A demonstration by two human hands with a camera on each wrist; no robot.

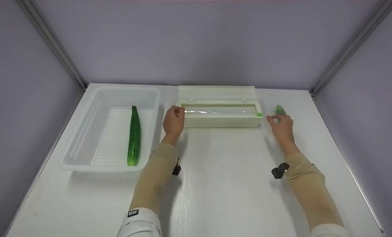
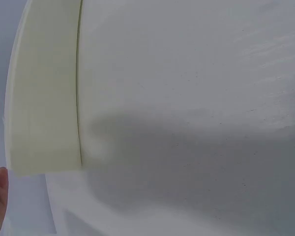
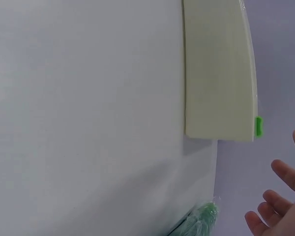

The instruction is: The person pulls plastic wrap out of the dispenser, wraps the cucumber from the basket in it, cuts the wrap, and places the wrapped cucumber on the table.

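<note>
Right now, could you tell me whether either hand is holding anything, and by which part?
Neither plainly holds anything. The left hand touches the left end of the wrap dispenser; the right hand is open beside the wrapped cucumber piece.

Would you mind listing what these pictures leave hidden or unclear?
- Left hand: its fingertips lie behind the dispenser box end in the head view; the left wrist view cuts the hand off at the edge.
- Wrapped green item: partly behind the right hand; cropped in the right wrist view.
- Film roll: glare blurs it.
</note>
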